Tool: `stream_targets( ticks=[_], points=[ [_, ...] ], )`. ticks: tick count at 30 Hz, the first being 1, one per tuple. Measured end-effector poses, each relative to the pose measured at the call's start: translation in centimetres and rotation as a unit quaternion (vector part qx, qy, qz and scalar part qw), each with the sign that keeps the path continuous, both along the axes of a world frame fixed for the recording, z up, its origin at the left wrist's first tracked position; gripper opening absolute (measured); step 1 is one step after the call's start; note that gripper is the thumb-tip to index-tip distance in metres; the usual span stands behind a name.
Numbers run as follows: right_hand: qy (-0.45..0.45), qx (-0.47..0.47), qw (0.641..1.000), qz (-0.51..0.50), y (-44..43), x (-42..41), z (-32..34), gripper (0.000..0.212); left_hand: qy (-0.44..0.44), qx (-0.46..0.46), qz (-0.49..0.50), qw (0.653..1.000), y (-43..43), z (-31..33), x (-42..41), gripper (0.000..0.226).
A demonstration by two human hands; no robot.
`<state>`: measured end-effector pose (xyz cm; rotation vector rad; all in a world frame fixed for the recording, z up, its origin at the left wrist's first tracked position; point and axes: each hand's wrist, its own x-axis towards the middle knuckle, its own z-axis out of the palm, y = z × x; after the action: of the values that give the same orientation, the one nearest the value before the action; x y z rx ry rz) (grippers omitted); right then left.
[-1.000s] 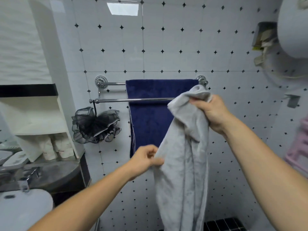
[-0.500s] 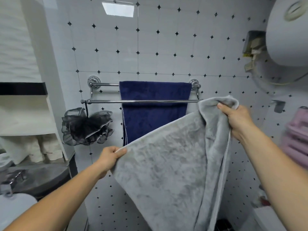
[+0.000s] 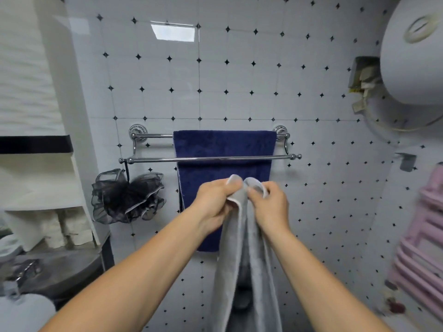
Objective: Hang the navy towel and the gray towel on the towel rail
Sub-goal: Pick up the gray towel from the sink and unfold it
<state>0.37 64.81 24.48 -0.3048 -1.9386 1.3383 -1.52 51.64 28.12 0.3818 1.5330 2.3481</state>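
The navy towel (image 3: pixel 224 149) hangs over the back bar of a chrome double towel rail (image 3: pixel 153 160) on the tiled wall. The front bar crosses in front of it and is bare. My left hand (image 3: pixel 217 202) and my right hand (image 3: pixel 269 203) are side by side just below the front bar, each pinching a top corner of the gray towel (image 3: pixel 242 264). The gray towel is folded lengthwise and hangs straight down between my forearms, in front of the navy towel's lower half. It does not touch the rail.
A black mesh bath sponge (image 3: pixel 127 196) hangs from the rail's left end. White shelves (image 3: pixel 45 183) and a sink counter (image 3: pixel 60 271) stand at left. A round white water heater (image 3: pixel 414 51) is at upper right, a pink rack (image 3: pixel 424 243) at right.
My hands have come together, folding the gray towel from spread wide into a narrow strip. They now hold it centred below the front bar.
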Motion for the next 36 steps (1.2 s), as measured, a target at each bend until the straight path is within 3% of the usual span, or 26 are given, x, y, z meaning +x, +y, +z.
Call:
stream_targets(
  ticks=[6,9,14,19,24,26,28,32,36],
  points=[
    [0.007,-0.065,0.996,0.055,-2.9,0.3,0.4,0.017,0.043,0.004,-0.008,0.999,-1.2,-0.9,1.0,0.02],
    [0.008,-0.07,0.993,0.097,-3.8,0.7,0.5,0.026,0.025,0.012,0.031,0.999,-2.2,-1.3,1.0,0.015],
    [-0.038,0.054,0.988,0.137,-4.8,0.9,0.9,0.035,0.001,0.005,0.093,0.996,-3.1,-0.8,0.7,0.004],
    [-0.075,0.071,0.975,0.197,-5.7,1.4,1.3,0.043,-0.008,-0.037,0.121,0.992,-3.2,-0.3,1.0,0.009],
    [-0.082,0.061,0.969,0.224,-4.7,1.4,1.7,0.025,-0.002,-0.071,0.108,0.992,-4.1,-0.1,1.5,0.011],
    [-0.094,0.015,0.965,0.245,-4.2,1.4,1.7,0.018,0.019,-0.085,0.073,0.993,-4.6,-0.3,1.6,0.016],
    [-0.093,-0.022,0.961,0.261,-3.8,1.5,1.5,0.03,0.061,-0.124,0.047,0.989,-4.9,-0.7,1.8,0.025],
    [-0.079,-0.051,0.949,0.302,-3.5,1.7,0.8,0.042,0.117,-0.199,0.093,0.968,-4.7,-1.7,1.8,0.042],
    [-0.065,0.022,0.956,0.286,-2.7,1.4,0.6,0.052,0.168,-0.197,0.076,0.963,-5.3,-1.7,1.1,0.031]
  ],
)
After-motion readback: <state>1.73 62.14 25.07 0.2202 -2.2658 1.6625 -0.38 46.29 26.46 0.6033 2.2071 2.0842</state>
